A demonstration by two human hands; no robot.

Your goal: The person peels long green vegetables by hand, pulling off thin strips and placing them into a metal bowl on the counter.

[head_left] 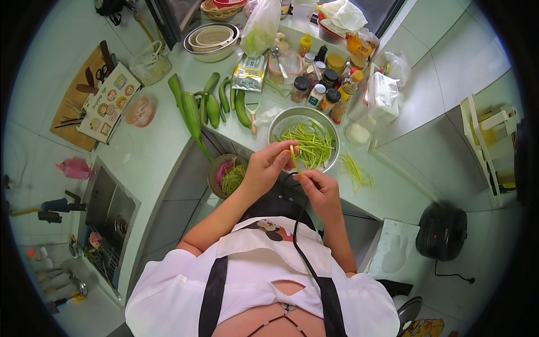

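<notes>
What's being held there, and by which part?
A green stem: the left hand pinches its upper part, and the right hand appears to pinch its lower end.

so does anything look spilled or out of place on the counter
Mildly: a small bunch of green strips lies loose on the counter just right of the round bowl, while most lie inside it. It may be deliberate.

Pale tiled walls (429, 33) surround a light countertop (149, 140) (steel sink (119, 190) at left), a dark-framed window (384, 11) behind.

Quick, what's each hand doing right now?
Left hand: closed, holding a green stem in its fingertips.
Right hand: closed, fingertips at the stem's lower end.
</notes>
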